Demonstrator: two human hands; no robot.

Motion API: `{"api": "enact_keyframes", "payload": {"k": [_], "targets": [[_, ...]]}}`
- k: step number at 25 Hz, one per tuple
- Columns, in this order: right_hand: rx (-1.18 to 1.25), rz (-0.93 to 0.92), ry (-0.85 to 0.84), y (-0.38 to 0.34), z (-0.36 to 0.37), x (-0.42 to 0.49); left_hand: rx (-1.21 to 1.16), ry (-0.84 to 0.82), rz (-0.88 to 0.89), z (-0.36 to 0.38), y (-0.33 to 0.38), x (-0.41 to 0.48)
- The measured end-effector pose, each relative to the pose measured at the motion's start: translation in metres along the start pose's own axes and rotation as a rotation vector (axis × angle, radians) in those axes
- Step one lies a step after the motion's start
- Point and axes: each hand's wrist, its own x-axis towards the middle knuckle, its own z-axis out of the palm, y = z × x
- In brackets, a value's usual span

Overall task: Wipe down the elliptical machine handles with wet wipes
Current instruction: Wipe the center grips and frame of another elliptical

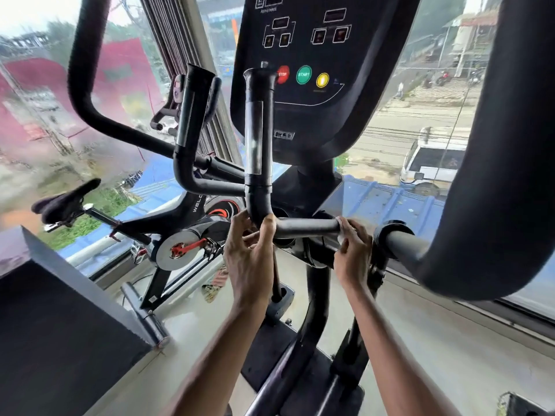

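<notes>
In the head view I can make out only a sliver of the white wet wipe (341, 221). It peeks out above the fingertips of the right hand (354, 247), and the rest is buried under the curled fingers, which clamp it round the black tubular L-shaped handle (306, 230). That hand also hides where the tube ends.

The left hand (250, 250) shows me its back. Its fingers and thumb curl round the handle's elbow, and the palm side is out of sight.

Between the hands the handle's lower leg runs level, left to right. At the left hand it bends and rises away from me, with a silver sensor plate (255, 145) along the upright, to a flared tip by the round red stop button (282, 75).

Right of the right hand, a thick black padded swing arm (495, 175) is cut off by the top edge. Left of the left hand stands a black exercise bike (168, 217), its far side blurred.
</notes>
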Motion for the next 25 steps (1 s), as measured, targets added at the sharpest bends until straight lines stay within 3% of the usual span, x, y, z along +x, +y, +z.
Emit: {"api": "enact_keyframes", "payload": {"k": [1,3,6,10,15,20,22,25], "targets": [[0.045,-0.015,0.064,-0.008,0.003,-0.003,-0.002,0.002,-0.001,0.0,0.0,0.0],[0.015,-0.223,0.138,-0.009,0.008,-0.014,-0.002,0.005,0.004,-0.001,0.001,-0.001],[0.014,-0.329,0.091,-0.016,0.005,-0.013,-0.007,0.005,0.011,-0.001,0.0,0.0],[0.019,-0.158,0.076,-0.014,0.0,0.009,-0.012,-0.004,0.0,-0.003,-0.004,0.001],[0.067,-0.106,0.099,-0.005,0.008,0.024,0.005,-0.027,0.008,-0.006,-0.007,0.006],[-0.081,-0.008,0.003,0.022,0.018,0.043,0.011,-0.082,0.043,-0.01,-0.011,0.009],[-0.117,-0.045,0.021,0.008,0.012,0.034,0.003,-0.099,0.055,-0.012,-0.012,0.01],[-0.124,-0.263,0.021,-0.033,0.0,0.003,-0.019,-0.12,0.057,-0.013,-0.013,0.011]]}}
